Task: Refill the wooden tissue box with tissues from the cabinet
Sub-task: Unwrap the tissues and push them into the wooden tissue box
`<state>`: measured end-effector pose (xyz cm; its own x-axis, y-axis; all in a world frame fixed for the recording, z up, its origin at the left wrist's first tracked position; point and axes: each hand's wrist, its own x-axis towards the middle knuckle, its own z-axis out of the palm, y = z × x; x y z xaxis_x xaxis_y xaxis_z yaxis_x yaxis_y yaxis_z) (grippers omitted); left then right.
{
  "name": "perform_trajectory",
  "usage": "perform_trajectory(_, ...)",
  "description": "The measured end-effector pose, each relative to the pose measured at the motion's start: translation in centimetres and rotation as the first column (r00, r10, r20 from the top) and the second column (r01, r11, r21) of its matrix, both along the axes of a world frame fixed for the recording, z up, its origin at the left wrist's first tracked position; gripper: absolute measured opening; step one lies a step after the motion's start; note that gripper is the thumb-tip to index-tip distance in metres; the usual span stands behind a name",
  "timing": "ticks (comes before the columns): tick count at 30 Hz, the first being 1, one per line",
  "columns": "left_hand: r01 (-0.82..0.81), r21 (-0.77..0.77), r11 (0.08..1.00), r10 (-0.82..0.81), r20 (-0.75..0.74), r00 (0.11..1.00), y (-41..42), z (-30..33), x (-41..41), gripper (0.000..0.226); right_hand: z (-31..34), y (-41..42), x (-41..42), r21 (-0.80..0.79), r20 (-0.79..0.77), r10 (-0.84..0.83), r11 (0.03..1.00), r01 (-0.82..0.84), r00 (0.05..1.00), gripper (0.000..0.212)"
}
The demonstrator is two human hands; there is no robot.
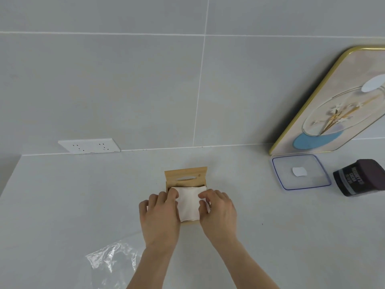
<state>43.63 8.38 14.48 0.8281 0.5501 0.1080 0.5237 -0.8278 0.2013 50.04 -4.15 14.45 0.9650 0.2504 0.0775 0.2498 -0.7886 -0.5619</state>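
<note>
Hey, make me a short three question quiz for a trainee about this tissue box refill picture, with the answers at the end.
1. True or false: the lid of the wooden tissue box is shut over the tissues.
2. What lies crumpled on the counter near the left forearm?
A. a towel
B. a clear plastic wrapper
C. a sponge
3. Fill in: the left hand and right hand press the stack from its two ____.

Key
1. False: the lid stands open behind the stack.
2. B
3. sides
</note>
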Motion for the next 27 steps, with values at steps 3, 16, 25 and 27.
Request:
perform_trajectory(3,0.028,0.03,0.999,-0.029,0.018,0.999,0.0,-0.4,-0.3,0.024,0.0,0.2,0.0,-0.046,0.028,0.022,0.999,-0.02,0.999,0.027)
perform_trajectory(16,0.082,-0.083,0.993,-0.077,0.056,0.995,0.4,-1.9,-1.4,0.031,-0.1,1.5,0.0,-0.213,0.046,0.043,0.976,-0.033,0.998,0.037)
perform_trajectory(25,0.028,-0.19,0.981,-0.032,-0.021,0.999,0.1,-1.7,-0.7,0.036,-0.2,1.9,-0.6,-0.285,-0.014,0.073,0.956,-0.074,0.997,0.036)
perform_trajectory(27,-0.005,-0.205,0.979,-0.004,-0.044,0.999,0.1,-1.6,-0.5,0.036,0.0,1.5,-0.9,-0.29,-0.003,0.082,0.954,-0.08,0.997,0.033)
